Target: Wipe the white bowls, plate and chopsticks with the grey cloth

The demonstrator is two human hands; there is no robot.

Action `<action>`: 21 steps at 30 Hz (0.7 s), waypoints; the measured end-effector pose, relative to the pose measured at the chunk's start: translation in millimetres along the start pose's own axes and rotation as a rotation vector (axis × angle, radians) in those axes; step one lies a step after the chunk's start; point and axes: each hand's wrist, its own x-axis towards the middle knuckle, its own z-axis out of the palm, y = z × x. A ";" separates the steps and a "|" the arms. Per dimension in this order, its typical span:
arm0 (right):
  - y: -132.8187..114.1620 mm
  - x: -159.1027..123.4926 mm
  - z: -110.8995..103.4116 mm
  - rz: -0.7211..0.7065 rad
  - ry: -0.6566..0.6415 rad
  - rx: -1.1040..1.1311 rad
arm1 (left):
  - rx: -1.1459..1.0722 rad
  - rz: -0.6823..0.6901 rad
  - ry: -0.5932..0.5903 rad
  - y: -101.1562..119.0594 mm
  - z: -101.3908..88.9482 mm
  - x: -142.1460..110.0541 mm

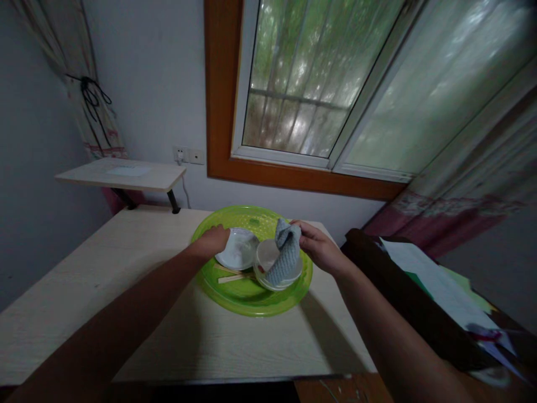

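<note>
Between the green basin [251, 211] and the obstructing raised shelf [94, 172], the desk [104, 254] allows passage.

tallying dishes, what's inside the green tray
The green tray holds a white plate, pale sticks and at least one bowl. The grey cloth in the right hand hides part of the bowl; anything beneath bowl or plate is covered.

head-worn view | looks forward and down (window [310, 73] at top) | table [235, 350] close below

2 arms [155, 305] reach forward, right fingers [309, 244] pinched.
</note>
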 end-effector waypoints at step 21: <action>60.6 57.2 31.4 0.365 -0.063 -0.765 | -0.165 -0.122 -0.052 -5.5 7.3 9.1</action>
